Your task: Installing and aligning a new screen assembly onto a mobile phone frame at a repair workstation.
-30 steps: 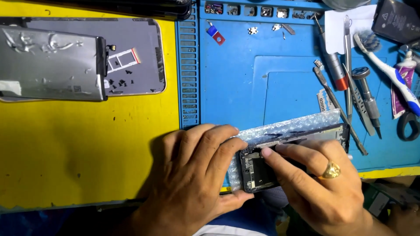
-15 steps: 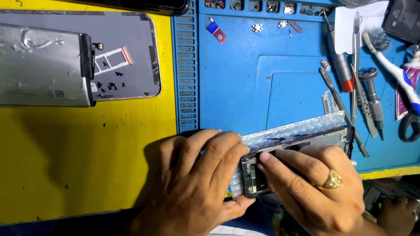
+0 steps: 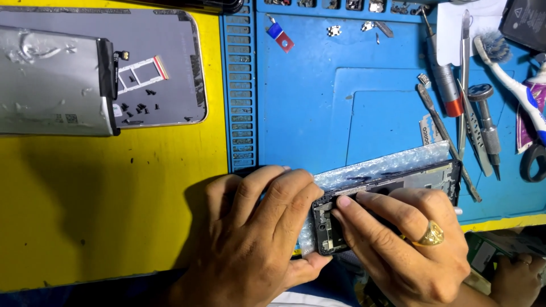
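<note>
Opened phone frame (image 3: 387, 187) at five o'clock, on the near edge of the blue mat (image 3: 341, 113), bubble wrap (image 3: 381, 166) under it; my left hand (image 3: 256, 227) curls round its end, fingers together, thumb beneath; my right hand (image 3: 404, 239), ringed, presses fingertips (image 3: 344, 200) close together into the bared interior. I judge disassembly well advanced: grey back cover (image 3: 165, 68), silver battery (image 3: 51, 79), card tray (image 3: 142, 71) and loose screws (image 3: 136, 108) already lie at ten o'clock on the yellow tabletop (image 3: 114, 216); inner parts remain. Tools (image 3: 455, 96) rest at two o'clock. Against the earlier frame, both hands keep their grip; the view has drifted slightly.
</note>
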